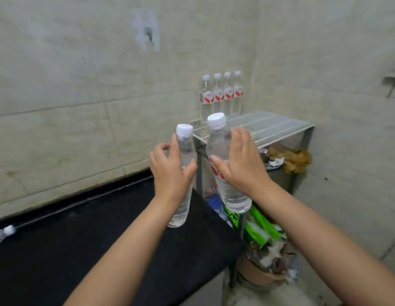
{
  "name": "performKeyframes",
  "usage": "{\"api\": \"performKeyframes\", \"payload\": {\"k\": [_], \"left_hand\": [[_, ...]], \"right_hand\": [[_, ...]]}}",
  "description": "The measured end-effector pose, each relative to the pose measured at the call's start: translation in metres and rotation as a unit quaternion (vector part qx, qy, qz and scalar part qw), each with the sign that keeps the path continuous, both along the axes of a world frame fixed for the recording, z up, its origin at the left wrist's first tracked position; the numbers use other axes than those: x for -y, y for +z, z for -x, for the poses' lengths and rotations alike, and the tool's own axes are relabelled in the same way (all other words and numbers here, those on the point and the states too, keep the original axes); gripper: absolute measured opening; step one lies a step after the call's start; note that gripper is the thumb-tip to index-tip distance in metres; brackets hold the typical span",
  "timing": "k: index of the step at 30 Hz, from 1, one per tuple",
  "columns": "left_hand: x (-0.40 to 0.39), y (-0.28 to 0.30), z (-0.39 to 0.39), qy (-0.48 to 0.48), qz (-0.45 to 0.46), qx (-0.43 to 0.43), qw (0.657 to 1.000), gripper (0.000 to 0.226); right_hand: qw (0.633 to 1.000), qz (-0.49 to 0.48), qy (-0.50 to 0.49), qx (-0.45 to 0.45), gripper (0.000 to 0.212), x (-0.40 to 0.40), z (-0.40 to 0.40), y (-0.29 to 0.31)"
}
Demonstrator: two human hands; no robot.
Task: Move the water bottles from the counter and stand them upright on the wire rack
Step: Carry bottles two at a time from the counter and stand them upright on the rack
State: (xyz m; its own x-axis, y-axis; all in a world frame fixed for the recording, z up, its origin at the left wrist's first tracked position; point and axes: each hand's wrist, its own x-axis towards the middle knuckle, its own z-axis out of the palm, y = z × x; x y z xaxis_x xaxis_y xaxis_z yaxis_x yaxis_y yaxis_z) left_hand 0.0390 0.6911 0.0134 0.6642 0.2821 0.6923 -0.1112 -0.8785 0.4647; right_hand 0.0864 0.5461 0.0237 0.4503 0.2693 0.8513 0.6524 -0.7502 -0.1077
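The left hand [170,171] grips one bottle [182,204] around its middle and the right hand [240,162] grips a second bottle [230,191], both held in the air, caps up and slightly tilted, between the black desk [81,250] and the wire rack [269,127]. Four more bottles [221,96] stand upright in a row at the rack's back left corner against the wall. Another bottle [1,235] lies at the desk's far left edge, and green packets [260,226] sit below the rack
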Motion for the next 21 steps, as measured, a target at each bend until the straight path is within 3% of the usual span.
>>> {"api": "performKeyframes", "payload": {"k": [11, 15, 21], "left_hand": [[0.094, 0.089, -0.175, -0.016, 0.07, 0.114, 0.991, 0.073], [0.108, 0.102, -0.239, 0.0, 0.062, 0.117, 0.991, 0.072], [0.118, 0.092, -0.312, 0.031, 0.068, 0.044, 0.996, 0.072]], "right_hand": [[0.987, -0.049, -0.062, 0.137, 0.056, 0.093, -0.172, 0.065], [0.988, -0.051, -0.062, 0.131, 0.056, 0.111, -0.241, 0.074], [0.998, -0.041, -0.028, 0.047, 0.055, 0.135, -0.332, 0.069]]}}
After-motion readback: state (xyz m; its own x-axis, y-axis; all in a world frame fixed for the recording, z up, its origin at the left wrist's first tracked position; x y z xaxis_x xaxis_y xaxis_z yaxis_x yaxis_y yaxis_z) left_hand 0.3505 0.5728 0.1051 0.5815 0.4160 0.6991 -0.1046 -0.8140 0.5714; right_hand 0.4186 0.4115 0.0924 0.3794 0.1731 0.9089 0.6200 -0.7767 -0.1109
